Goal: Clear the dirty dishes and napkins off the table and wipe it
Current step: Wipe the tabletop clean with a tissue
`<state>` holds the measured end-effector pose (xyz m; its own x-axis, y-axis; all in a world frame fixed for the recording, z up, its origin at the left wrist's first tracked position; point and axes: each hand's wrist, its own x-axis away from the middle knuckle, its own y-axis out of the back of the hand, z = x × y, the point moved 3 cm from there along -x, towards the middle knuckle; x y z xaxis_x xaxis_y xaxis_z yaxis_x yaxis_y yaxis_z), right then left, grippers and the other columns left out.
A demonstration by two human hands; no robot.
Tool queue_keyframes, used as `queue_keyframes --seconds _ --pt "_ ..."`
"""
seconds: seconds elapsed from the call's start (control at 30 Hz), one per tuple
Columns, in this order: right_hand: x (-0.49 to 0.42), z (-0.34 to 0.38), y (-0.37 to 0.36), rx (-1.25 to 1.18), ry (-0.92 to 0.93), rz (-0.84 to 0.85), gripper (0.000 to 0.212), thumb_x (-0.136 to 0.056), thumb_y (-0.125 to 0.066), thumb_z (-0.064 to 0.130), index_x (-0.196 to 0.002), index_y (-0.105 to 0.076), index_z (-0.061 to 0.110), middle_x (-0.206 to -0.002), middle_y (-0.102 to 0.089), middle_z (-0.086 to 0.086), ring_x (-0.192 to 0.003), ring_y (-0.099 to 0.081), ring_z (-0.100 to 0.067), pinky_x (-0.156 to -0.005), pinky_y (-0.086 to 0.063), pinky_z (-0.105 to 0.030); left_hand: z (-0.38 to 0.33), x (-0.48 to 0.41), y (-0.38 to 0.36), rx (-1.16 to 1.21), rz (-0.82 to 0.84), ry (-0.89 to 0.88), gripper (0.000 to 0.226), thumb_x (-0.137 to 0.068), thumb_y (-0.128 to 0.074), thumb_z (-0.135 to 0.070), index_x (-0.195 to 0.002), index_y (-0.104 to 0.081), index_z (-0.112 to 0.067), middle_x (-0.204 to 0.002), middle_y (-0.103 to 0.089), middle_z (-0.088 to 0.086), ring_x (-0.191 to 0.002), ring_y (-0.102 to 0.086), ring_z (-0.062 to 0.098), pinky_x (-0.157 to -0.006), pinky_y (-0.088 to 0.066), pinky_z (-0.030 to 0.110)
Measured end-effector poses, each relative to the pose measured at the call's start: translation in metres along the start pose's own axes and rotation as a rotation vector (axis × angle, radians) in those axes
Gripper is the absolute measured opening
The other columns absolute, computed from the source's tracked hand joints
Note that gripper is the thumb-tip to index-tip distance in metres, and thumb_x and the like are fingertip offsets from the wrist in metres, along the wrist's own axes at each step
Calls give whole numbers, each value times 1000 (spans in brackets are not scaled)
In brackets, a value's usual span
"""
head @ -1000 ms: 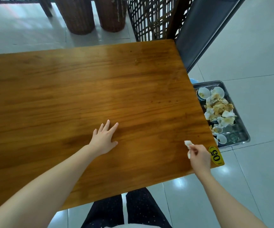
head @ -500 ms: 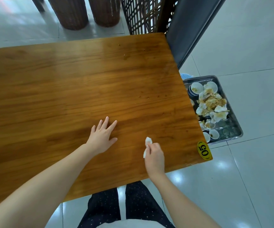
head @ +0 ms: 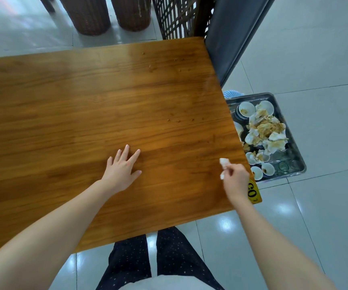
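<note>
The wooden table (head: 74, 114) fills the view. My left hand (head: 123, 169) lies flat on it with fingers spread, near the middle. My right hand (head: 237, 181) grips a crumpled white napkin (head: 224, 167) and holds it on the tabletop close to the near right corner, beside a yellow number sticker (head: 253, 193). Small brown crumbs (head: 179, 120) are scattered over the right part of the table, with more crumbs (head: 151, 68) toward the far edge. On the floor to the right, a metal tray (head: 294, 151) holds white dishes (head: 246, 109), soiled napkins (head: 267, 130) and glasses.
A grey chair back (head: 231, 38) and a dark lattice screen (head: 177, 15) stand at the table's far right corner. Two wicker stools (head: 93, 13) sit on the tiled floor beyond the table. My legs in dark trousers (head: 148, 258) show below the near edge.
My right hand swept the napkin left toward the middle half a second ago and has since come back right to the corner by the sticker. The left hand stayed flat in place.
</note>
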<state>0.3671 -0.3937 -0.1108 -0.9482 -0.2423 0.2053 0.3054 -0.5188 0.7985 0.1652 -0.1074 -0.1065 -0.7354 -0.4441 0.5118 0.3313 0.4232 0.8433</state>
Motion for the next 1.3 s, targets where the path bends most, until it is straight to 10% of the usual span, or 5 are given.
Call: queue_keyframes --seconds 0.2,0.43,0.7,1.07,1.3 --pt "-29 -18 19 16 -190 -146 20 -93 -53 3 -104 -69 -2 -103 -66 -19 -95 -61 -32 -84 -49 -38 2 2 -2 -30 14 47 66 -99 -36 -49 -153 -1 -33 -161 6 11 -148 0 33 -116 -12 50" --pt "35 58 -62 -24 170 161 20 -98 -47 9 -104 -66 4 -94 -57 -2 -75 -49 -8 -64 -43 -18 6 7 0 -11 23 94 62 -101 -33 -44 -154 -3 -32 -161 5 11 -148 -2 33 -117 -13 50" --pt "51 71 -78 90 535 354 23 -97 -49 7 -114 -64 4 -96 -59 -6 -87 -54 -17 -71 -50 -29 15 6 14 3 -14 141 61 -102 -33 -42 -154 -4 -30 -161 5 11 -148 1 32 -117 -12 50" --pt "-76 17 5 -26 -170 -131 18 -92 -57 5 -105 -69 0 -104 -68 -16 -95 -64 -27 -80 -50 -32 21 6 13 18 13 181 61 -102 -33 -42 -154 -3 -30 -161 6 12 -148 1 32 -117 -11 49" --pt "-10 64 -53 -53 81 63 20 -96 -51 9 -109 -66 5 -105 -61 -7 -93 -54 -14 -77 -46 -24 35 9 13 40 -12 230 60 -103 -35 -38 -154 -5 -30 -161 5 11 -148 -1 31 -117 -11 49"
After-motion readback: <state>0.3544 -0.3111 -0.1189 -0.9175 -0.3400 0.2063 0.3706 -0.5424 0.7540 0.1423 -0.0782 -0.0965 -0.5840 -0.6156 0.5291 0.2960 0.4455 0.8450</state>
